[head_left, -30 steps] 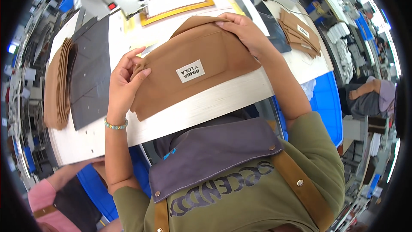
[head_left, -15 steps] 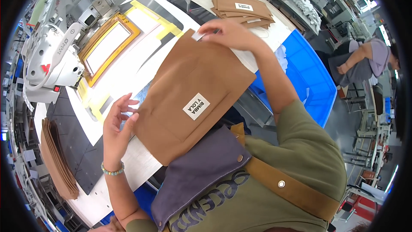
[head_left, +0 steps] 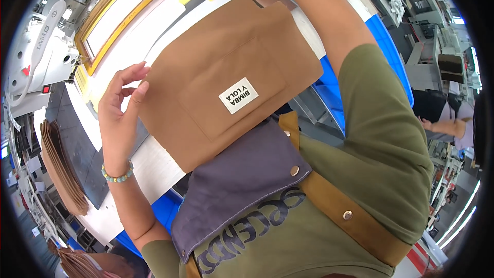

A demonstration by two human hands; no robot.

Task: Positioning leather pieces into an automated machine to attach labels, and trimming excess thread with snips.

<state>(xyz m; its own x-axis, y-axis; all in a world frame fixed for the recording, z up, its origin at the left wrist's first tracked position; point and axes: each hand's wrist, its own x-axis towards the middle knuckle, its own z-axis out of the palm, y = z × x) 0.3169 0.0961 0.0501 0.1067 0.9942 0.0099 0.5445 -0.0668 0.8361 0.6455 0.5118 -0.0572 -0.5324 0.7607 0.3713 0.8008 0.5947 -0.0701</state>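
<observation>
A brown fabric panel (head_left: 206,87) with a sewn-on white label (head_left: 239,95) lies in front of me, across the table's near edge. Its near side reaches my dark purple apron flap (head_left: 242,170). My left hand (head_left: 119,105) is at the panel's left edge, thumb and fingers apart, fingertips close to or touching the cloth. My right forearm (head_left: 329,13) stretches away past the panel's far right side. The right hand itself lies beyond the upper edge of the picture. A small notched tab shows at the panel's far corner.
A white machine (head_left: 43,56) stands at the left beside a yellow frame (head_left: 114,23). A stack of brown pieces (head_left: 62,170) lies at the left table edge. Blue bins (head_left: 329,92) sit at the right. Another person (head_left: 447,118) is at the far right.
My right hand has left the panel's far corner and gone out of view at the top. The left hand stays by the panel's left edge. The whole view has shifted.
</observation>
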